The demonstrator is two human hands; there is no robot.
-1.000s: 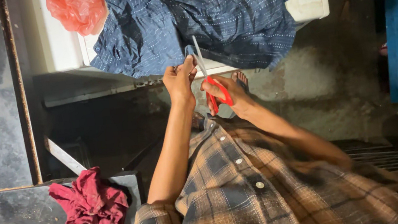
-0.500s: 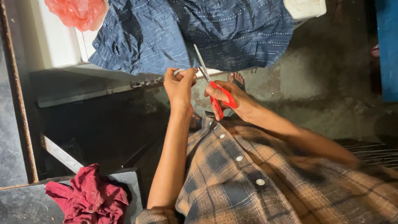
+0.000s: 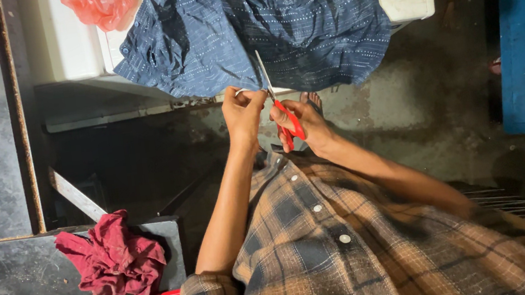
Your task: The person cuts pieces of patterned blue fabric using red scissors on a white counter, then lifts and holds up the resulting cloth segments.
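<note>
right hand [image 3: 303, 126] gripping red-handled scissors [image 3: 278, 102] | blades long axis toward frame top, into blue cloth [image 3: 274, 26] | left hand [image 3: 241, 113] pinched closed at cloth edge, touching blades

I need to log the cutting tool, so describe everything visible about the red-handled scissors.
The scissors have red handles, plastic by the look of them, and slim silvery metal blades. The right hand grips the handles, fingers through the loops. The blades point away from the person, over the edge of the dark blue patterned cloth; whether they touch it cannot be told. The left hand is pinched beside the blades.
</note>
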